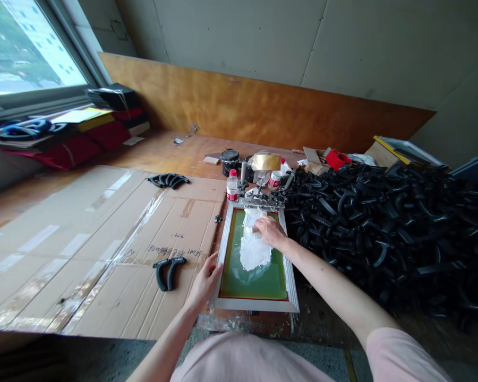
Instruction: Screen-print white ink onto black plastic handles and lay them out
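A screen-printing frame with silver edges and green mesh lies flat in front of me, with a streak of white ink down its middle. My left hand grips the frame's left edge near the front corner. My right hand rests on the mesh over the upper part of the white ink, fingers closed on something small that I cannot make out. A metal clamp holds the frame's far end.
A large heap of black curved plastic parts fills the right side. Flattened cardboard covers the left, with two black parts near my left hand and several more farther back. Ink tub, bottles stand behind the frame.
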`<state>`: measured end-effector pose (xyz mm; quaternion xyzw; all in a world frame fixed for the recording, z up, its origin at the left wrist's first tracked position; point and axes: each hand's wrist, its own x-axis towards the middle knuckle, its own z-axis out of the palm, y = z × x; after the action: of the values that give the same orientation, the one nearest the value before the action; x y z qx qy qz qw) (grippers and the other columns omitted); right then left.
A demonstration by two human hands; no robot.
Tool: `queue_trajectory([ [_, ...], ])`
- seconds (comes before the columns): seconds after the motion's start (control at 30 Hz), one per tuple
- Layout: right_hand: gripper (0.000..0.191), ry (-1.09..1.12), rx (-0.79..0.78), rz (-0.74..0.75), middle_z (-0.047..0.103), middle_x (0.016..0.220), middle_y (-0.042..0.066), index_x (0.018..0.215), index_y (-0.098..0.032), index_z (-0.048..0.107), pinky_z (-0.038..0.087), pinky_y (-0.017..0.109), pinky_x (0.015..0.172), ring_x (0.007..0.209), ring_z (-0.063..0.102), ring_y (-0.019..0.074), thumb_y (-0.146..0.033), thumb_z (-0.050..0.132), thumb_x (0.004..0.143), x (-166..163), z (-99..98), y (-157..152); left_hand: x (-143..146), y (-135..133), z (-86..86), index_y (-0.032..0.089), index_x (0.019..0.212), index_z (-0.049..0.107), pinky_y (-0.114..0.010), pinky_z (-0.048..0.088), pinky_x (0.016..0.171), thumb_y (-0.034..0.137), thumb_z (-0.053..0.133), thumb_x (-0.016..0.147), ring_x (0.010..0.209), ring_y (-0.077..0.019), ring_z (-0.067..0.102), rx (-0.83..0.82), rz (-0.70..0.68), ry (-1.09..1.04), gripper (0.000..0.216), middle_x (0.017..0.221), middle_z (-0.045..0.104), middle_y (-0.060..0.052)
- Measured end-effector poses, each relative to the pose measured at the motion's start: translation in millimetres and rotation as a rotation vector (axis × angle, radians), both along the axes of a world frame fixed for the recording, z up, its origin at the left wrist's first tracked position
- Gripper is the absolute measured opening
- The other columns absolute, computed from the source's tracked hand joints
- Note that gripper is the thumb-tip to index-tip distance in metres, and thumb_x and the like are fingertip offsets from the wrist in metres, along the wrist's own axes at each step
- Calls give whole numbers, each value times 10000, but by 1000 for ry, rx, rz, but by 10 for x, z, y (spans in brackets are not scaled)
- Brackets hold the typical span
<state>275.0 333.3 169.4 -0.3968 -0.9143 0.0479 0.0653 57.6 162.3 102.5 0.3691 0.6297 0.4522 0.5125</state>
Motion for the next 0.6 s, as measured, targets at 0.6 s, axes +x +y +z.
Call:
queue_trajectory([
  [0.6, 96, 161, 60, 77, 650, 876, 38, 928, -192, 650, 419, 279, 726, 844, 559, 186, -155, 611, 848, 110, -23, -163, -12, -7, 213, 163, 1310, 475, -274, 474, 631, 594, 574, 770, 704, -196, 630, -16, -27, 8, 698, 733, 651, -5],
])
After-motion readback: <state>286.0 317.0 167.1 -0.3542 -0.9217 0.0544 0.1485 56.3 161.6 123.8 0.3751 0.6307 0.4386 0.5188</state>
